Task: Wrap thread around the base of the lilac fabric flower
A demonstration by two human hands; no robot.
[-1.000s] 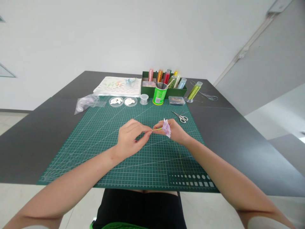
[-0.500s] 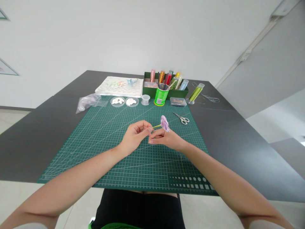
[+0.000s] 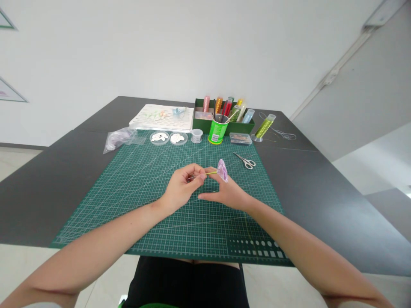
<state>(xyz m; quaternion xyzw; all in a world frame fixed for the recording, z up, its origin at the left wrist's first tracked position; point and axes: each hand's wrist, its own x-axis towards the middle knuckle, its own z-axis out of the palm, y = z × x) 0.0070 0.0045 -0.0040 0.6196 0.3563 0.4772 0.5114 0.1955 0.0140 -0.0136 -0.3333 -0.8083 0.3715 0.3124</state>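
Purple flower (image 3: 221, 171): left fingers (image 3: 197, 182) pinch its stem (image 3: 211, 173), right fingers (image 3: 209, 196) spread, scissors (image 3: 245, 161) nearby.

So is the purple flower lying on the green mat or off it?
Off it: the left hand pinches the flower by its stem, above the mat.

The flower (image 3: 221, 170) is pale purple, its stem (image 3: 212, 173) yellow-green, the mat (image 3: 128, 192) white-gridded green.

Looks like a craft workroom, judging by the gridded green cutting mat (image 3: 128, 188) on a dark table (image 3: 308, 205), small scissors (image 3: 248, 164), coloured thread spools (image 3: 206, 104) in a green box (image 3: 240, 127), and shallow dishes (image 3: 160, 143) of white pieces (image 3: 177, 137).
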